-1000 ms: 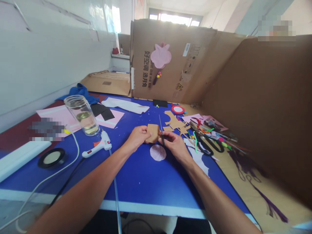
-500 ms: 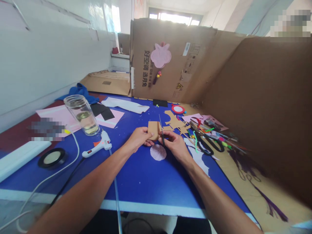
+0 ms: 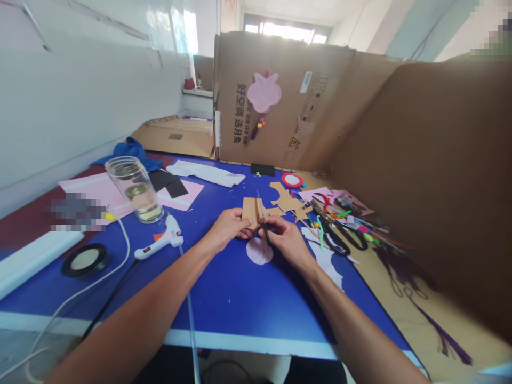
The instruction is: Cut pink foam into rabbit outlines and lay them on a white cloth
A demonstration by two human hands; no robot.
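Note:
Near the middle of the table, my left hand (image 3: 231, 226) pinches a small tan piece of cardboard (image 3: 250, 209) by its lower left part. My right hand (image 3: 283, 234) grips slim scissors (image 3: 264, 220) with dark handles, their thin blade pointing up and away across the right part of the cardboard. Fingers partly hide the handles. Just below both hands a round pale pink paper disc (image 3: 260, 252) lies on the blue tabletop (image 3: 256, 304). Tan cardboard scraps (image 3: 287, 200) are scattered beyond my right hand.
On the left stand a glass jar (image 3: 140, 194) with liquid, a white glue gun (image 3: 162, 240) with its cord, and black tape (image 3: 85, 260). Large black-handled scissors (image 3: 338, 234) and craft bits lie right. A tall cardboard panel (image 3: 320, 96) closes off the back.
The scissors have shifted slightly left over the cardboard, and their blade leans more to the left. My left hand has hardly moved.

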